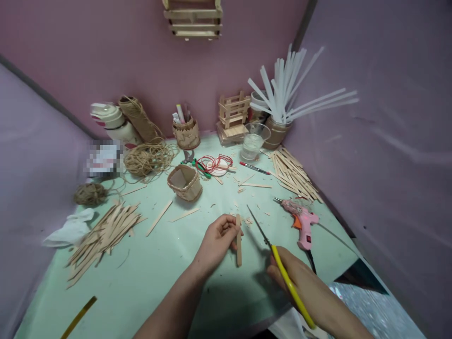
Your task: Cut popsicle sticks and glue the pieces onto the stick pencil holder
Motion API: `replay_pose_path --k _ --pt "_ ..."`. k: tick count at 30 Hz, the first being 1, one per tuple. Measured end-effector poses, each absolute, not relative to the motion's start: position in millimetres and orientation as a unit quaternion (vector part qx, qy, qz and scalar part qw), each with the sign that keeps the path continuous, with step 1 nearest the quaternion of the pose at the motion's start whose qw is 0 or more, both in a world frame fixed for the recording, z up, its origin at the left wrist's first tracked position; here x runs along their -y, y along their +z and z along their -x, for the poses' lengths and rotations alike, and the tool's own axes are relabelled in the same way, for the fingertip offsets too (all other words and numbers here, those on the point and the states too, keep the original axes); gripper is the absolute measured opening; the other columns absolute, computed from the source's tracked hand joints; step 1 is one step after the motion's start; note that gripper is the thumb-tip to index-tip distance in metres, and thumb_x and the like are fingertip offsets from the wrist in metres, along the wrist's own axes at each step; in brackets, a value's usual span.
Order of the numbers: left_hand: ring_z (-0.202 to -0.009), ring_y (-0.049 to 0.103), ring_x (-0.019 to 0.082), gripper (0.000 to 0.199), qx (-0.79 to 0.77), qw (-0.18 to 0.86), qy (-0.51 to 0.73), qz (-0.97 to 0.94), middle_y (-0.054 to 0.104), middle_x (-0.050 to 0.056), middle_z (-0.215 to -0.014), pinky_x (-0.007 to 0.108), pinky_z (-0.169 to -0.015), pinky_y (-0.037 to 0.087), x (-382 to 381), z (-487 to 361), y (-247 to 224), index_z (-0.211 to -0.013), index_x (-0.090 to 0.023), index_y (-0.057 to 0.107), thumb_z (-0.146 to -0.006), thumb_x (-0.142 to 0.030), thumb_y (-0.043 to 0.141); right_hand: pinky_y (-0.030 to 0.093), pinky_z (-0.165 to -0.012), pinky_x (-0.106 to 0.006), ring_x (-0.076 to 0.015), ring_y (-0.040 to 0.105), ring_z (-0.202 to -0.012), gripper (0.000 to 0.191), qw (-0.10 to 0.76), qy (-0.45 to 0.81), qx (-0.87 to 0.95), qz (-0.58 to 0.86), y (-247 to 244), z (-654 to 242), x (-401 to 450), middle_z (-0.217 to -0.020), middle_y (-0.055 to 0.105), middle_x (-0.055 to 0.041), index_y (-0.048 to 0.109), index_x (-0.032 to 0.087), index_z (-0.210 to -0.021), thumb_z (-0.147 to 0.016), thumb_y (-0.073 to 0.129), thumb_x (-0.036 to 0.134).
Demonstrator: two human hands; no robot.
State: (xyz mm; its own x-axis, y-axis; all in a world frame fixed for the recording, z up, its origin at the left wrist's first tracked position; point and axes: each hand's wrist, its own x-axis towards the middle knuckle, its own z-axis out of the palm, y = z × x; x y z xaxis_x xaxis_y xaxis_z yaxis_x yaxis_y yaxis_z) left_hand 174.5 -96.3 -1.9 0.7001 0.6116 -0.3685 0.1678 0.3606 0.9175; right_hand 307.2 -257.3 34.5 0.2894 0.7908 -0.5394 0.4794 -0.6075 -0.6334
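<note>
We pinch a flat wooden stick (239, 249) in our left hand (221, 233), over the desk (141, 292). Apart, at four o'clock, our right hand (296, 278) is closed round the yellow-handled scissors (282, 269). A pink glue gun (304, 226) lies past two o'clock, a small basket (185, 186) sits past ten, loose sticks (108, 228) at nine.
</note>
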Motion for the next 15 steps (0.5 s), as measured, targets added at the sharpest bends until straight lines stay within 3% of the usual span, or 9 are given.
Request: replay_pose_path --k 5,15 --pt "-0.057 0.052 0.008 0.022 -0.346 0.745 0.157 -0.548 0.057 -0.001 -0.072 0.022 -0.057 0.044 95 -174 -4 -0.086 -0.017 0.056 -0.084 -0.038 0.058 0.033 -0.059 -0.028 -0.0176 0.053 -0.068 0.023 0.132 0.434 0.373 0.809 38 -293 242 -0.077 0.057 0.0003 0.042 0.023 -0.087 -0.084 0.05 0.045" --pt "-0.071 0.057 0.012 0.019 -0.336 0.746 0.173 -0.548 0.059 0.002 -0.077 0.026 -0.068 0.049 93 -174 -1 -0.08 -0.017 0.058 -0.079 -0.035 0.062 0.031 -0.059 -0.028 -0.0193 0.055 -0.072 0.027 0.135 0.429 0.386 0.806 37 -290 233 -0.084 0.06 -0.002 0.043 0.023 -0.09 -0.08 0.057 0.044"
